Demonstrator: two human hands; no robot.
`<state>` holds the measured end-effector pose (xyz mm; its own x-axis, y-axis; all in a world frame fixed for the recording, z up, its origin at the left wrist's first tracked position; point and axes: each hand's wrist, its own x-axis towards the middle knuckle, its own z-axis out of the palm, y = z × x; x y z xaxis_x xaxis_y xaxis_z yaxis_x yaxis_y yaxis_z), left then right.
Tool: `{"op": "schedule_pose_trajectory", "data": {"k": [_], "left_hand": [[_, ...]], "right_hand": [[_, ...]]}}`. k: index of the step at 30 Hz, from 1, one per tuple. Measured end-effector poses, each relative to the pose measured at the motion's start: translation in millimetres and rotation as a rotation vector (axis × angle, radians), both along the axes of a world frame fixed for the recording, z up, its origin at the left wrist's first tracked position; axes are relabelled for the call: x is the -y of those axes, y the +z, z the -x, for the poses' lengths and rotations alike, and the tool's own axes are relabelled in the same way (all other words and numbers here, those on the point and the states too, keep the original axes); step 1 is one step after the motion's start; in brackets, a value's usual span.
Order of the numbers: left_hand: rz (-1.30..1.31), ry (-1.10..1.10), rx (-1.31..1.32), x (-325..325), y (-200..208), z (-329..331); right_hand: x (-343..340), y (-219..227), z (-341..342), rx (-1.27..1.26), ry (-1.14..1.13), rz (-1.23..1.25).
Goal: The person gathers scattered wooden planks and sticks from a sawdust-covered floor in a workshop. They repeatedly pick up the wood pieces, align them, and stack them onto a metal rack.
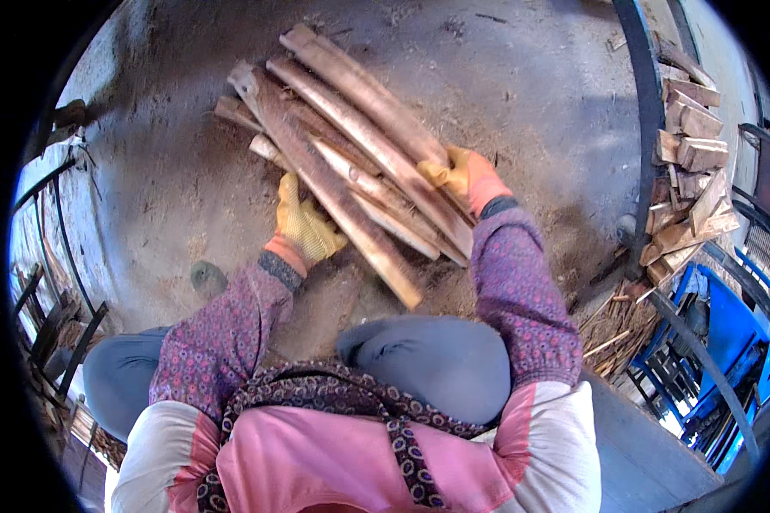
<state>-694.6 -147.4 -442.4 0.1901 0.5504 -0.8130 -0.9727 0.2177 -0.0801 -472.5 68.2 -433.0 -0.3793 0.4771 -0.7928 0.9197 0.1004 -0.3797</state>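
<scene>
Between my two gloved hands is a loose bundle of long, rough wooden slats (342, 107), lying slanted from upper left to lower right, some crossing others. My right hand (466, 178), in a yellow and orange glove, is closed over the slats' right side near their lower ends. My left hand (306, 221), gloved the same way, grips the bundle's near left side. Its thumb points up, and its other fingers are partly hidden by the nearest slat (334, 188). Whether the bundle rests fully on the floor or is slightly raised, I cannot tell.
The dusty concrete floor (556, 111) has wood scraps on it. At right, split wood pieces (701, 154) are stacked behind a dark metal bar (643, 111). Thin sticks (612, 338) and a blue metal frame (719, 316) stand at lower right. Dark metal racks (64, 333) line the left.
</scene>
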Motion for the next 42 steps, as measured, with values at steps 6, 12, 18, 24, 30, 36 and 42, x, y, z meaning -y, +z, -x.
{"op": "schedule_pose_trajectory", "data": {"k": [6, 12, 18, 24, 30, 36, 42], "left_hand": [[0.228, -0.162, -0.141, 16.9, -21.1, 7.5], [-0.076, 0.042, -0.171, 29.8, -42.1, 5.7], [-0.134, 0.063, -0.155, 3.5, -42.1, -22.9], [-0.024, -0.03, -0.101, 13.4, -26.5, -5.5], [-0.269, -0.338, -0.02, -13.2, -67.4, 3.8], [-0.678, -0.87, -0.565, 3.6, -140.4, 23.8], [-0.692, -0.397, -0.633, 15.7, -115.7, -20.8]], "right_hand": [[56.5, -31.6, -24.4, -0.228, -0.306, 0.295], [88.0, -11.0, -26.7, -0.13, -0.198, 0.18], [111.9, -52.9, -67.0, -0.606, -0.723, 0.229], [103.1, -13.6, -19.7, -0.423, -1.117, 0.614], [101.1, -32.3, -38.3, -0.426, -0.84, 0.544], [101.7, -49.9, -45.5, -0.508, -0.455, 0.435], [104.8, -41.6, -41.9, -0.486, -0.565, 0.43]]}}
